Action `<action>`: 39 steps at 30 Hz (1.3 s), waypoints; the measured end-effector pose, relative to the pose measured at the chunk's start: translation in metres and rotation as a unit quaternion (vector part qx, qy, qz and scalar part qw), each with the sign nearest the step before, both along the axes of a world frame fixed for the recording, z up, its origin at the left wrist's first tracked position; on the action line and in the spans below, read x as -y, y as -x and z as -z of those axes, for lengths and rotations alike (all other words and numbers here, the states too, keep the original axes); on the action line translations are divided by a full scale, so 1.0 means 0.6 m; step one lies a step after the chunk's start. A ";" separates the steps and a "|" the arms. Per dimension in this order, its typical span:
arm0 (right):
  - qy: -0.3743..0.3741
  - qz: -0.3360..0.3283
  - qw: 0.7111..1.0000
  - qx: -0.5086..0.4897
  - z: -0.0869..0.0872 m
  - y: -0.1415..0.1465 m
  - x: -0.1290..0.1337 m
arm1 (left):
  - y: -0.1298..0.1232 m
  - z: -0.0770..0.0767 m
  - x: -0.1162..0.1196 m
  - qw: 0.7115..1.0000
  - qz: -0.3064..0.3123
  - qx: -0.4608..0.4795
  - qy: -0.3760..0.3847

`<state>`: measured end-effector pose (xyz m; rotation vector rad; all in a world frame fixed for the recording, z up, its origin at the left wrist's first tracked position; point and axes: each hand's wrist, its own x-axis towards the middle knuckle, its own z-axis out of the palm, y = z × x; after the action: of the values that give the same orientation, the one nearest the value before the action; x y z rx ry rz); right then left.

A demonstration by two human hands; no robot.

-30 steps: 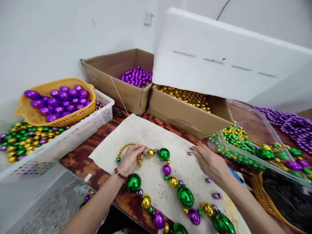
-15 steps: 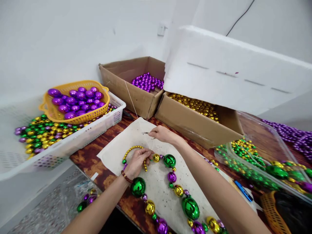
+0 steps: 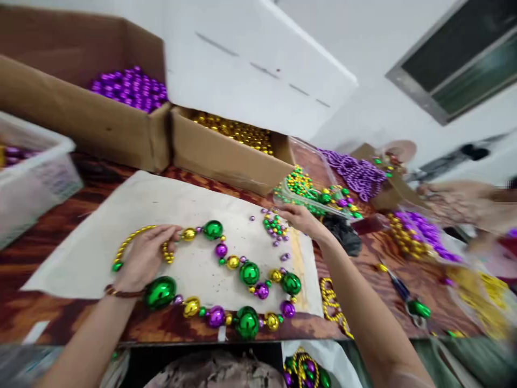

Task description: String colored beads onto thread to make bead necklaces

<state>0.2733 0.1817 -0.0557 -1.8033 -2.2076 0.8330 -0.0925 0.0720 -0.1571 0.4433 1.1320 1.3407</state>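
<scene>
My left hand [image 3: 147, 250] pinches the bead necklace [image 3: 247, 274] near a gold bead, at the left of the white cloth [image 3: 92, 231]. Small gold beads [image 3: 135, 234] curve out past that hand's far side. The necklace's large green, gold and purple beads loop to the right and back along the table's front edge. My right hand [image 3: 297, 215] is stretched to the cloth's far right corner, just beyond a small pile of loose beads [image 3: 275, 225]. Its fingertips are blurred, so what they hold cannot be made out.
Cardboard boxes of purple beads [image 3: 129, 89] and gold beads [image 3: 238, 132] line the back. A white crate [image 3: 36, 178] stands at the left, a clear tray of beads [image 3: 307, 199] beyond my right hand. A person's arm [image 3: 464, 202] shows at the far right.
The view has swung right. My right hand has moved from above the left hand to the cloth's far right corner. My left hand still pinches the necklace.
</scene>
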 end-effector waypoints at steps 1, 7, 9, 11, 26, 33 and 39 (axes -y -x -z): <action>0.002 0.026 1.000 0.016 0.002 -0.045 0.024 | 0.000 -0.001 -0.003 1.000 0.006 -0.006 0.002; -0.007 0.125 0.986 0.114 0.095 -0.178 0.131 | -0.015 -0.023 -0.014 0.996 0.034 -0.083 -0.025; -0.031 0.143 0.979 0.140 0.125 -0.186 0.149 | -0.023 -0.034 -0.015 0.992 0.040 -0.113 -0.037; -0.051 0.145 0.976 0.154 0.138 -0.187 0.162 | -0.029 -0.046 -0.015 0.989 0.039 -0.137 -0.049; 0.082 -0.115 0.909 -0.391 0.085 0.270 0.089 | -0.048 -0.113 0.009 0.954 0.127 -0.242 -0.122; 0.059 -0.056 0.892 -0.445 0.105 0.345 0.076 | -0.021 -0.094 0.012 0.949 0.136 -0.259 -0.115; 0.025 -0.024 0.915 -0.401 0.107 0.326 0.062 | 0.013 -0.072 0.002 0.974 -0.005 -0.207 -0.086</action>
<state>0.0775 0.1447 -0.1198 -1.1010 -1.6842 1.3433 -0.1005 0.0709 -0.1141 0.8758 1.3615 1.3979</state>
